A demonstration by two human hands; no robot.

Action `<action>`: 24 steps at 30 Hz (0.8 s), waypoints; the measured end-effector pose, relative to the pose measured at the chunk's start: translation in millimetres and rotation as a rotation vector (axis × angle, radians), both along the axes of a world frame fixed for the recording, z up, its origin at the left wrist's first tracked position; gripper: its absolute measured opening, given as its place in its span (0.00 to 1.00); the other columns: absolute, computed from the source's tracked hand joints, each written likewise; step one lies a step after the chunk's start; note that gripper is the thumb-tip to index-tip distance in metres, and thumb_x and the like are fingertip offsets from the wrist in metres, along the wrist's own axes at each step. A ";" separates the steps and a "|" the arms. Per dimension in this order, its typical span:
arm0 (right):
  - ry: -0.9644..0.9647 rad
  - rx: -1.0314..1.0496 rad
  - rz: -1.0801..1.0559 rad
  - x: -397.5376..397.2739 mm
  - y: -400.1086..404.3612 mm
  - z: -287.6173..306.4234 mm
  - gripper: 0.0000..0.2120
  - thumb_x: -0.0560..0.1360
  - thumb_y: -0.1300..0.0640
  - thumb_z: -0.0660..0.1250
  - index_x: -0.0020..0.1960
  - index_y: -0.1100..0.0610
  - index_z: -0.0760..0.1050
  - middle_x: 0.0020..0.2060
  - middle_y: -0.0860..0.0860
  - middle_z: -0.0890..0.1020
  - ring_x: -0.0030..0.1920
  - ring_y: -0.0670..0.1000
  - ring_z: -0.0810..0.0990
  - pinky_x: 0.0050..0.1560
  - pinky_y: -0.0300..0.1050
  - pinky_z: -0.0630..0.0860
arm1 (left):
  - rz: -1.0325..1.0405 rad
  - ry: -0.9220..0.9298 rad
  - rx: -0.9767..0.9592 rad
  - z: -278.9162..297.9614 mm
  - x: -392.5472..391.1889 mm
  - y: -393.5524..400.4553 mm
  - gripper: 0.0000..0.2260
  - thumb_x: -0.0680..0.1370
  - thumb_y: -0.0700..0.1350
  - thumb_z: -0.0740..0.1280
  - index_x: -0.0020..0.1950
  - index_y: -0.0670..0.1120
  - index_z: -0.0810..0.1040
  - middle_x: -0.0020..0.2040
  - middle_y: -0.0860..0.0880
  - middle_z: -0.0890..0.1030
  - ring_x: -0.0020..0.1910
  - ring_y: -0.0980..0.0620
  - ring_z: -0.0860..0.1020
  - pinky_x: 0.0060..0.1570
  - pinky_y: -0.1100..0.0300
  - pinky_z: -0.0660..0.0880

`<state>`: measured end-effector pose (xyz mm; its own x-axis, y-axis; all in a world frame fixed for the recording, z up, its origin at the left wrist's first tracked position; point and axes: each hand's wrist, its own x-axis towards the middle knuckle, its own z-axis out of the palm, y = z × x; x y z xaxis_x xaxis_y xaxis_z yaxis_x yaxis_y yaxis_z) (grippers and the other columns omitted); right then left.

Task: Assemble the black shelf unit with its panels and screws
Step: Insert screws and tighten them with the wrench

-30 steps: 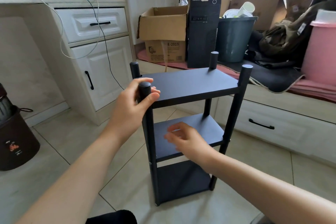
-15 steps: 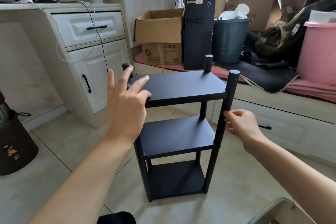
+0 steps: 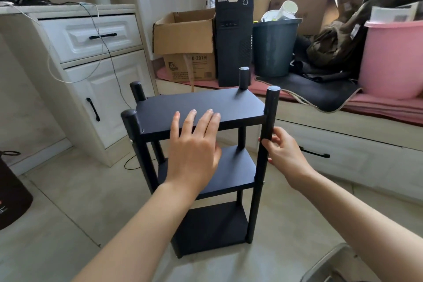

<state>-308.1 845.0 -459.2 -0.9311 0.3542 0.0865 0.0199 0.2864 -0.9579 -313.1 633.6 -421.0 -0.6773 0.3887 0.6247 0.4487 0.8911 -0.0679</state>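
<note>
The black shelf unit (image 3: 229, 105) stands upright on the tiled floor, with three panels between round posts. My left hand (image 3: 194, 149) lies flat with straight fingers on the front edge of the top panel. My right hand (image 3: 282, 152) curls its fingers and thumb round the front right post (image 3: 271, 107), just below the top panel. The middle panel (image 3: 233, 167) and bottom panel (image 3: 212, 224) are partly hidden by my left arm. A small screw head shows on the right post near the middle panel.
A white cabinet (image 3: 91, 71) with trailing cables stands to the left. Behind the shelf are cardboard boxes (image 3: 185, 36), a black computer tower (image 3: 234, 39), a dark bin (image 3: 274, 46) and a pink tub (image 3: 393, 57). A dark bin (image 3: 11, 192) sits at far left.
My left hand let go of the front left post and came down flat on the top panel. My right hand moved from the middle panel to the front right post and took hold of it.
</note>
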 end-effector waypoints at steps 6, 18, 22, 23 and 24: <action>0.018 0.020 -0.030 8.8 3.6 -1.0 0.08 0.81 0.59 0.62 0.55 0.47 0.75 0.50 0.48 0.82 0.52 0.50 0.81 0.56 0.55 0.78 | -0.010 0.117 0.094 -5.7 -18.2 27.9 0.23 0.73 0.47 0.76 0.67 0.46 0.79 0.64 0.47 0.81 0.67 0.40 0.76 0.66 0.30 0.62; 0.019 0.035 -0.044 70.0 16.2 2.3 0.08 0.80 0.59 0.66 0.57 0.48 0.74 0.49 0.45 0.81 0.50 0.47 0.83 0.51 0.48 0.81 | -0.176 0.056 0.096 -1.5 -15.8 65.3 0.23 0.74 0.45 0.75 0.69 0.45 0.78 0.68 0.46 0.79 0.68 0.42 0.76 0.68 0.39 0.66; 0.021 0.037 -0.020 90.8 12.3 5.0 0.12 0.80 0.61 0.66 0.58 0.45 0.75 0.48 0.46 0.81 0.49 0.48 0.83 0.54 0.50 0.81 | -0.267 0.132 0.075 -2.9 -5.3 74.4 0.24 0.72 0.44 0.78 0.67 0.44 0.79 0.66 0.45 0.81 0.66 0.41 0.78 0.68 0.38 0.69; 0.022 0.043 -0.021 93.7 11.3 5.8 0.12 0.80 0.61 0.66 0.57 0.44 0.75 0.47 0.45 0.81 0.48 0.48 0.83 0.54 0.50 0.81 | -0.290 0.164 0.064 -3.8 -3.5 76.4 0.23 0.73 0.44 0.78 0.67 0.44 0.80 0.65 0.46 0.81 0.65 0.41 0.79 0.67 0.39 0.71; 0.017 0.050 -0.024 96.0 10.6 6.5 0.13 0.80 0.61 0.65 0.57 0.45 0.75 0.48 0.45 0.81 0.47 0.47 0.83 0.55 0.51 0.81 | -0.306 0.197 0.054 -4.9 -2.3 77.4 0.22 0.73 0.45 0.77 0.66 0.44 0.81 0.65 0.46 0.81 0.64 0.41 0.79 0.66 0.40 0.72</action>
<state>-212.1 855.6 -452.7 -0.9207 0.3713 0.1199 0.0116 0.3331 -0.9428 -315.4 710.9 -425.9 -0.3994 0.5175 0.7568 0.6784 0.7220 -0.1357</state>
